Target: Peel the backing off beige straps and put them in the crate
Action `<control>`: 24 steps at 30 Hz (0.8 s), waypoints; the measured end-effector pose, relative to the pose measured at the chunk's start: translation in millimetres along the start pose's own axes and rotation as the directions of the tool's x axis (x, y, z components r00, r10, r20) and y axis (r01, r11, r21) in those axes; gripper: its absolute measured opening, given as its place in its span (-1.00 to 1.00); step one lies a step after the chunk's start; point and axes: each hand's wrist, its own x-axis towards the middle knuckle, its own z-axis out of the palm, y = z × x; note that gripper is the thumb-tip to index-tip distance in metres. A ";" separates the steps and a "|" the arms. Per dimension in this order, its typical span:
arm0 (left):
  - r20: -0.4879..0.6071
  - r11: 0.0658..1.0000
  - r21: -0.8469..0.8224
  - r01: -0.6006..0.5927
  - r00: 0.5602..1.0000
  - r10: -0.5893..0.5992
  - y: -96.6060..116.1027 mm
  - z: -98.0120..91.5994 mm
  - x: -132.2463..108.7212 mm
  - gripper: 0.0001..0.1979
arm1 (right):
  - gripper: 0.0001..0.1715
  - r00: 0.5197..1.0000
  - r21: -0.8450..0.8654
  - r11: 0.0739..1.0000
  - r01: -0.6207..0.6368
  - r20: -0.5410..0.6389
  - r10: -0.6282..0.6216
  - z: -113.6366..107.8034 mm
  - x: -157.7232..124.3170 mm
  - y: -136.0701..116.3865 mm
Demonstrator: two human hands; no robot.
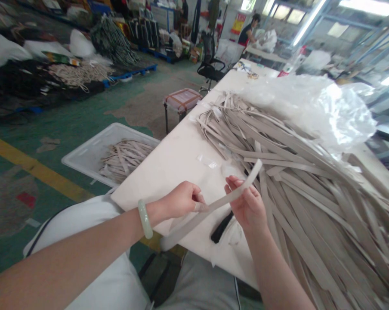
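Observation:
A long beige strap (225,200) stretches slantwise between my hands, above the front edge of the white table. My left hand (184,200), with a pale green bangle on the wrist, is closed with its fingertips pinching at the strap's lower part. The strap's near end droops past the table edge. My right hand (248,204) grips the strap's upper part between thumb and fingers, and a short end sticks up beyond it. Under my hands a black-handled tool (222,227) lies on the table, its other end hidden. To the right spreads a large heap of similar straps (297,185).
Clear plastic sheeting (323,107) covers the heap's far side. A white bin (84,148) of straps stands on the floor beyond the table's left edge (143,183). A stool (183,99) and an office chair (210,64) stand further back. Another person (248,32) works behind.

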 end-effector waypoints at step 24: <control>0.665 0.968 0.145 0.206 0.704 -0.249 -17.8 -19.9 4.9 -0.66 | -0.82 0.263 -0.670 0.524 0.525 -0.458 -0.849 -42.7 20.1 -73.1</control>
